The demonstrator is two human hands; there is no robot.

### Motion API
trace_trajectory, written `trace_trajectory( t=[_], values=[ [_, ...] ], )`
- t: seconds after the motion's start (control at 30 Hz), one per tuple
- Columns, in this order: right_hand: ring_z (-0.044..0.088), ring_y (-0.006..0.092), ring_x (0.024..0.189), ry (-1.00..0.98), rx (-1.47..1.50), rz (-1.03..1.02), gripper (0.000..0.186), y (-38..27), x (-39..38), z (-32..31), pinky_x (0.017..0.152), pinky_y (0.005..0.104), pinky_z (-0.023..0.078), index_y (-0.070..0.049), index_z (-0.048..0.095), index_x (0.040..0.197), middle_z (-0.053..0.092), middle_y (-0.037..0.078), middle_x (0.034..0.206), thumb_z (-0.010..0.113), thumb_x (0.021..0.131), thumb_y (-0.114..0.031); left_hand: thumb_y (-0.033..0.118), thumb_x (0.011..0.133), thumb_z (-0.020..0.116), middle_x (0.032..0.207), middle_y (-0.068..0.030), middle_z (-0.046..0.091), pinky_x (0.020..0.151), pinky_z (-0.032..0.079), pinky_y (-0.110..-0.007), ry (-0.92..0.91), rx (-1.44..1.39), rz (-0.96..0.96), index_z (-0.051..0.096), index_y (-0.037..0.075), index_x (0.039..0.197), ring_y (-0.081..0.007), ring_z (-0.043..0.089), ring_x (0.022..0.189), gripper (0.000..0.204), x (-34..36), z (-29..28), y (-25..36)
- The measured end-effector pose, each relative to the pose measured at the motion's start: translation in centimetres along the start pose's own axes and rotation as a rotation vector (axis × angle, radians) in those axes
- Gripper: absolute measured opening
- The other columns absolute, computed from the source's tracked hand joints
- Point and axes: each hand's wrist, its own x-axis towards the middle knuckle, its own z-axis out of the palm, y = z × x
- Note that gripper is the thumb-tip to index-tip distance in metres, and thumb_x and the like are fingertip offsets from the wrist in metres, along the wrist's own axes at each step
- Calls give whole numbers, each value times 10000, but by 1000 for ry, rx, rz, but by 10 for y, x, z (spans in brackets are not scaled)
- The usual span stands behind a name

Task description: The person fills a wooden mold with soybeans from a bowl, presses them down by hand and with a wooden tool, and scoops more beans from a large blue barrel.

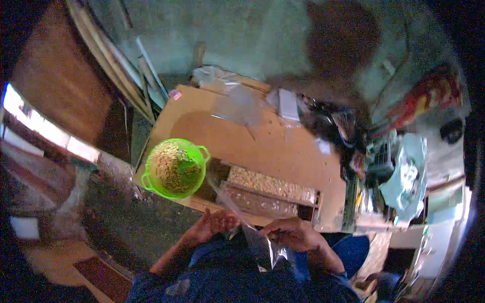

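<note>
My right hand (294,234) is closed, its thumb and fingers pinching a clear plastic bag (273,254). The bag hangs in front of my body and catches bright glints. Part of its thin clear film reaches up over the table edge, between my hands. On the other side of that film is my left hand (216,223), somewhat blurred, thumb apart from fingers that point toward the bag. I see nothing held in it. Beyond my left hand stands a bright green two-handled basin (201,186) holding small pale pieces (170,161), whose kind I cannot make out.
A brown tabletop (298,151) spans the middle. Set along its near side is a long wooden tray (317,201) with pale pieces packed in rows. Clear plastic sheets (235,103) lie at the back. Dark bags (331,118) and a cluttered shelf (386,161) are at right.
</note>
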Motion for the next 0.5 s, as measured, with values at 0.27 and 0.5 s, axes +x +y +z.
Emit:
trace_trajectory(
  t=[0.27,0.5],
  values=[
    [619,234,975,-233,-167,-175,232,29,-50,-7,842,339,481,-42,611,1134,646,108,1089,530,919,-69,735,833,326,1303,-230,493,964,425,-466,122,-275,-171,147,117,1476,-376,520,1157,909,85,81,-1],
    [602,279,1056,-293,-149,-372,287,55,-67,-18,925,380,467,-70,612,1125,636,115,1129,495,870,-11,310,916,521,1258,-194,539,905,477,-431,276,108,-102,207,126,1465,-324,579,1090,659,111,88,-2]
  ],
)
